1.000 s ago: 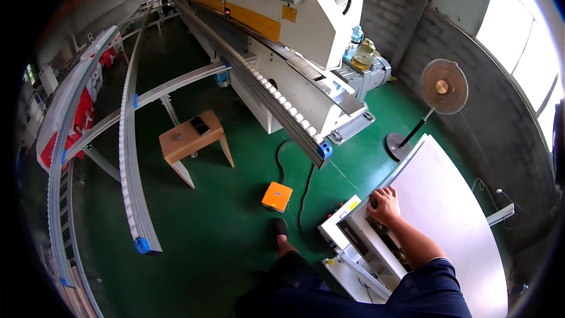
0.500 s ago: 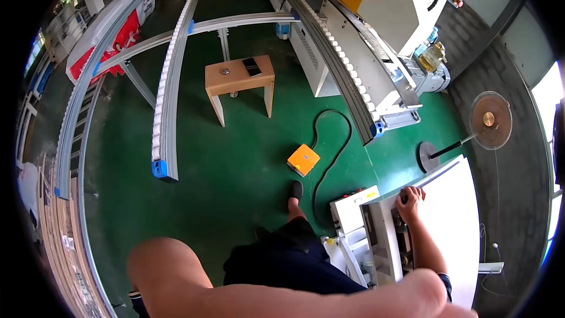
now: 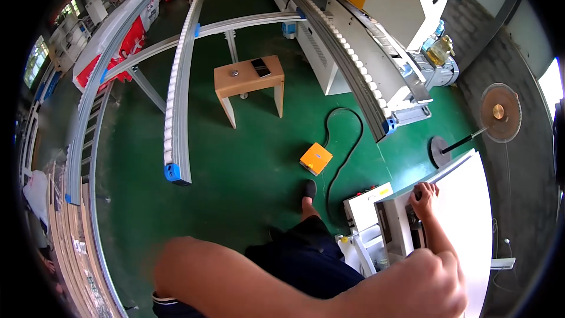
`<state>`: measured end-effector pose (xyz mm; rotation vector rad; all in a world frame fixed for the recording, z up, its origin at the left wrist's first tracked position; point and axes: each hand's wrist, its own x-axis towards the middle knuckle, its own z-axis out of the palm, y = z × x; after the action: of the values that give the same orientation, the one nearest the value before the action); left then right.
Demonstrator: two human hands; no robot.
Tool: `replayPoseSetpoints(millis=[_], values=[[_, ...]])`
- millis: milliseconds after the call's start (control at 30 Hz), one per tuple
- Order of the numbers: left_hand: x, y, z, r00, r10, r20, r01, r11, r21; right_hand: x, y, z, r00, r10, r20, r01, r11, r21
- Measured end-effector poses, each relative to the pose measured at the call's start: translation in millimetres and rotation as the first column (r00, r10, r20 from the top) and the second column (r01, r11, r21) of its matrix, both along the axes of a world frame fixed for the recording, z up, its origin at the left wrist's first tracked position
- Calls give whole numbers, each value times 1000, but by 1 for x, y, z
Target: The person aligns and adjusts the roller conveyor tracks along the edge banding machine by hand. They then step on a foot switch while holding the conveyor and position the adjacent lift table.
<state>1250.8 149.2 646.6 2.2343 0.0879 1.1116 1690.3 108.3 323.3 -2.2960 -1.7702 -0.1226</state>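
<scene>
Fingers curled, my right hand [image 3: 426, 201] is at the left edge of a large white panel [image 3: 465, 200], closed on a small dark object [image 3: 418, 194] that I cannot identify. Below it, the white frame [image 3: 400, 227] of a machine shows beside the panel. My left arm crosses the bottom of the view from left to right. At its end, my left hand [image 3: 421, 285] is balled up, large and close to the camera, in front of the panel's lower part. Whatever it may hold is hidden.
An orange box [image 3: 316, 159] with a black cable lies on the green floor near my foot. Ahead are a small wooden table [image 3: 247, 76] with a phone, roller rails [image 3: 179, 100] and a large machine [image 3: 329, 53]. A fan [image 3: 500, 112] stands right.
The view has swung left and down. My left arm has come into view and its hand has moved right, over the panel. My right hand keeps its hold at the panel's edge.
</scene>
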Motion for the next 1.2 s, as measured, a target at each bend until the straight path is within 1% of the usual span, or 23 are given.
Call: replayPoseSetpoints(millis=[167,200,233,267,333,433,533,600,667,700,733,767,800,867,900,933,1000,1067,1133,1200], values=[[7,-1,2,998,-46,-48,44,998,-41,-11,1,10,1000,-26,-10,26,1000,-8],[8,1,2,997,-61,-56,59,997,-52,-10,1,9,999,2,32,-3,1000,22],[8,2,-1,995,-80,-66,75,994,-79,-9,-1,9,1000,2,23,-2,1000,14],[12,5,-5,992,-104,-69,100,993,-68,-7,1,8,1000,4,13,-4,1000,13],[11,13,-23,981,-191,-24,189,978,-90,-4,1,5,1000,13,7,-13,1000,28],[10,36,-42,946,-319,54,323,923,-210,-8,-1,8,1000,-12,1,12,1000,9],[37,48,-51,907,-389,164,418,879,-228,-2,-3,8,998,-44,-44,43,999,-25],[50,46,-55,927,-331,177,367,898,-243,0,-2,6,999,-21,-50,20,1000,-20],[64,57,-52,949,-259,179,297,925,-238,-4,0,9,997,-40,-62,38,999,-37],[60,80,-50,895,-375,-241,350,926,-140,-5,-1,10,997,-39,-61,37,998,-42],[66,88,-51,833,-327,-446,317,943,-101,-5,0,11,998,-39,-55,37,998,-44],[73,97,-52,729,-261,-633,310,950,-34,-6,1,13,997,-49,-66,46,998,-51],[82,93,-63,759,-140,-636,178,984,-3,-5,1,14,996,-48,-72,45,998,-49],[88,124,-115,880,-67,-470,20,994,-104,-5,1,18,995,-51,-85,46,997,-57],[88,141,-129,838,16,-545,-79,992,-93,-3,1,18,996,-46,-82,41,997,-61],[83,158,-142,782,97,-616,-179,981,-73,-3,1,20,995,-50,-91,44,996,-75],[63,193,-174,590,277,-758,-382,923,40,-1,1,20,990,-55,-131,44,995,-85],[23,234,-214,398,340,-852,-474,872,127,-1,0,19,987,-71,-145,55,992,-116],[-25,268,-238,242,401,-884,-575,793,202,-2,1,21,986,-84,-147,65,990,-128],[-91,299,-267,183,518,-835,-664,691,284,-1,1,21,985,-92,-144,70,986,-151]])
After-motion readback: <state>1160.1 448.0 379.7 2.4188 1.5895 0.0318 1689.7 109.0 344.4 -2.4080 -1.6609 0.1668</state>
